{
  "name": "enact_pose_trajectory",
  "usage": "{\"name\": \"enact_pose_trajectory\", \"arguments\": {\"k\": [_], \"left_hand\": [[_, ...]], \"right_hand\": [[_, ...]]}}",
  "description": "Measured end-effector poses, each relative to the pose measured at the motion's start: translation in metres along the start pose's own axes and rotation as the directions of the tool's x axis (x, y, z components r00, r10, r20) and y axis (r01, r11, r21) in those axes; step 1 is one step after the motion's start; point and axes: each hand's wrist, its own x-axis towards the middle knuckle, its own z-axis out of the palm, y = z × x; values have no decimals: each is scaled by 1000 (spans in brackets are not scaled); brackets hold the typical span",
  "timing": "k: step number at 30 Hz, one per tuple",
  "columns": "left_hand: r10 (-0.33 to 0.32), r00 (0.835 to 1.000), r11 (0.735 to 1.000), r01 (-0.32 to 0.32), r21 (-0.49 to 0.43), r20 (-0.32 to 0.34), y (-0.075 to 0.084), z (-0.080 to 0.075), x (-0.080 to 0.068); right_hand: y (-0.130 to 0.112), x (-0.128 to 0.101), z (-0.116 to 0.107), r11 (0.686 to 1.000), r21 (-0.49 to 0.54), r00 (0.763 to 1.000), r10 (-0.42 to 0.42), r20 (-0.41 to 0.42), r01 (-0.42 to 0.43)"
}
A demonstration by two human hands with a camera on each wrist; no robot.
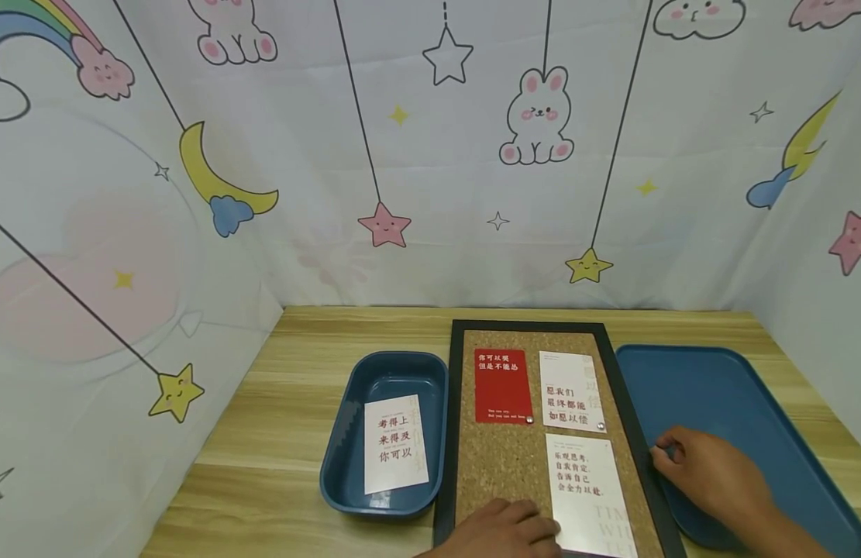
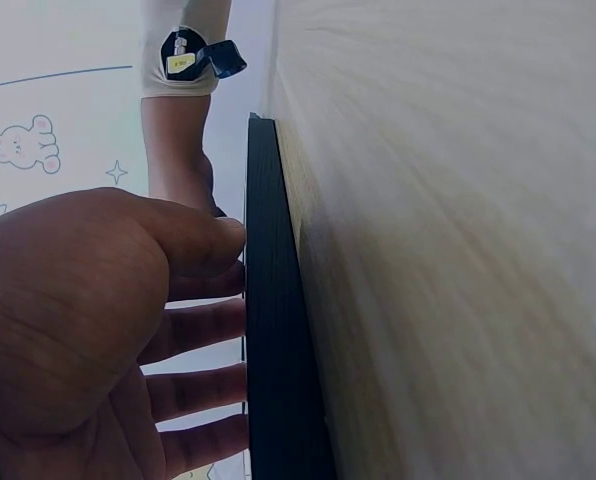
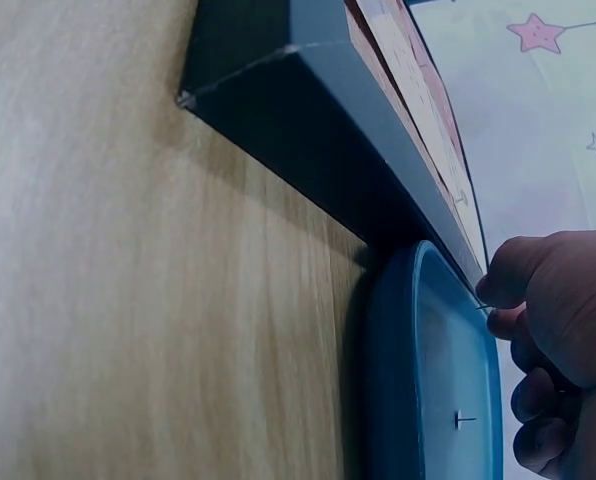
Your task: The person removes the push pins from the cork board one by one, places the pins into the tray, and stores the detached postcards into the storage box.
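Note:
A black-framed cork board (image 1: 500,473) lies on the table with a red card (image 1: 501,391) and a white card (image 1: 569,380) side by side, each with a silver pin at its lower right corner. Below them is a larger white card (image 1: 576,511) on the cork. My left hand (image 1: 507,531) rests at the board's near part, fingertips touching that card's left edge. Beside the board's right frame, my right hand (image 1: 716,477) pinches a thumbtack (image 3: 483,307) between thumb and forefinger, its thin point showing in the right wrist view.
Left of the board stands a deep blue tray (image 1: 335,465) holding another white card (image 1: 395,446). A wider blue tray (image 1: 737,395) is on the right, partly under my right hand; a loose thumbtack (image 3: 463,420) lies in it. Patterned cloth walls (image 1: 444,170) enclose the table.

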Motion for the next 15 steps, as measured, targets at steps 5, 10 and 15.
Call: {"name": "enact_pose_trajectory", "arguments": {"k": [5, 10, 15], "left_hand": [[0, 1000, 1000, 0, -5, 11, 0, -1, 1], [2, 1000, 1000, -2, -3, 5, 0, -1, 1], [2, 1000, 1000, -2, 2, 4, 1, -2, 1]], "right_hand": [[1, 0, -2, 1000, 3, 999, 24, 22, -24], [2, 0, -4, 1000, 1, 999, 29, 28, -29], [1, 0, -4, 1000, 0, 999, 27, 30, -27]]}}
